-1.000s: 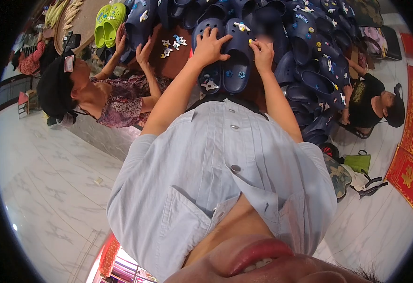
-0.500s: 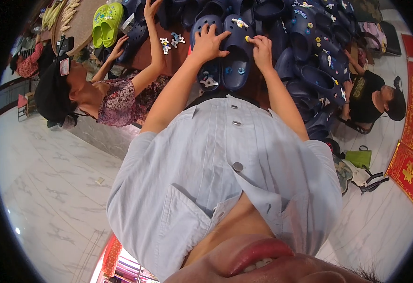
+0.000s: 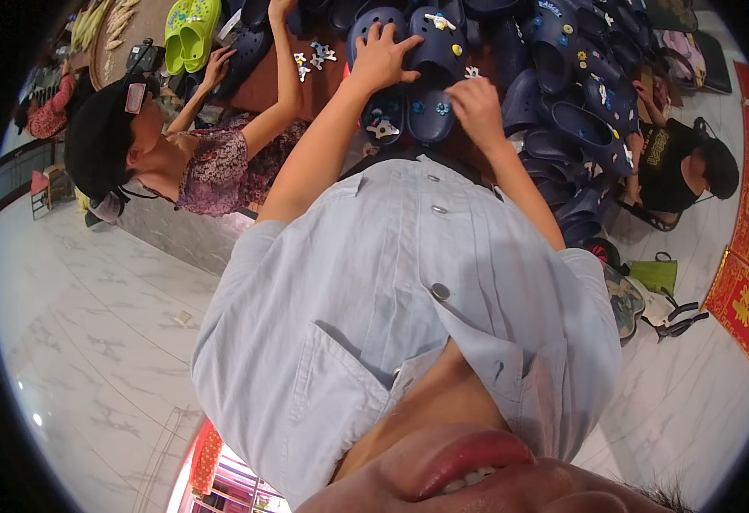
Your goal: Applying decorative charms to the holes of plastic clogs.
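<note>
My left hand (image 3: 383, 58) lies with spread fingers across a pair of dark navy clogs, its thumb against the right clog (image 3: 431, 79). That clog bears a white character charm (image 3: 439, 21) at its far end, a round yellow charm (image 3: 457, 50) and small blue flower charms on the strap. The left clog (image 3: 380, 109) carries a white charm near its heel. Just right of the right clog, my right hand (image 3: 480, 107) hovers apart from it, fingers loosely bent and slightly blurred, with nothing visible in them. Beyond its knuckles shows another white charm (image 3: 472, 73).
Many navy clogs (image 3: 580, 124) pile up on the right. Loose white-and-blue charms (image 3: 316, 56) lie on the brown tabletop (image 3: 323, 94). A person (image 3: 208, 162) works on the left beside lime green clogs (image 3: 191, 36). Another person (image 3: 678, 167) sits on the right.
My right hand has come off the yellow charm, which stays on the clog, and moved nearer to me. The left hand still rests on the pair.
</note>
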### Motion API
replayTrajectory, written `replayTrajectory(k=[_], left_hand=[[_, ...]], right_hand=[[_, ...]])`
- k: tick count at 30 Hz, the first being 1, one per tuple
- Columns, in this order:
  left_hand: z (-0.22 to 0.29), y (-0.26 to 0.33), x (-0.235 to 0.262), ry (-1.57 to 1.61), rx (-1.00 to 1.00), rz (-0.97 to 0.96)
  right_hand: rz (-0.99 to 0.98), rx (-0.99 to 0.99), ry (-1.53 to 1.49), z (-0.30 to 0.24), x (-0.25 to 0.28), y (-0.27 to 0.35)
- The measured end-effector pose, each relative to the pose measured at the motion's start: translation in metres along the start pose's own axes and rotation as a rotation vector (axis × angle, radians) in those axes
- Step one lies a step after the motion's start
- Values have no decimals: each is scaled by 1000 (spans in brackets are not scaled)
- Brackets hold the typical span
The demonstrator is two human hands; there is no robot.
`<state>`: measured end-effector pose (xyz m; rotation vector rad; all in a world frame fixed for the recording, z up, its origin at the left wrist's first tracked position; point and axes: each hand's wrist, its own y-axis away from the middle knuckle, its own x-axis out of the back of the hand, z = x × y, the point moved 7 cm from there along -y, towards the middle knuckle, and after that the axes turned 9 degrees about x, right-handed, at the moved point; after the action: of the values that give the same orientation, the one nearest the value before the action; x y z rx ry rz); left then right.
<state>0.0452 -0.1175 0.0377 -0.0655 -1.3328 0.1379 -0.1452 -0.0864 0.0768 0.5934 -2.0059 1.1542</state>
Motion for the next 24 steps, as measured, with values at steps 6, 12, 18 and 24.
replayTrajectory(k=[6, 12, 18, 24], left_hand=[[0, 0, 1, 0, 3, -6], [0, 0, 5, -6, 0, -32], [2, 2, 7, 1, 15, -31], [2, 2, 9, 14, 23, -22]], right_hand=[[-234, 133, 215, -21, -37, 23], [-238, 161, 248, -18, -46, 19], [-171, 131, 179, -18, -36, 10], [-228, 228, 232, -15, -39, 7]])
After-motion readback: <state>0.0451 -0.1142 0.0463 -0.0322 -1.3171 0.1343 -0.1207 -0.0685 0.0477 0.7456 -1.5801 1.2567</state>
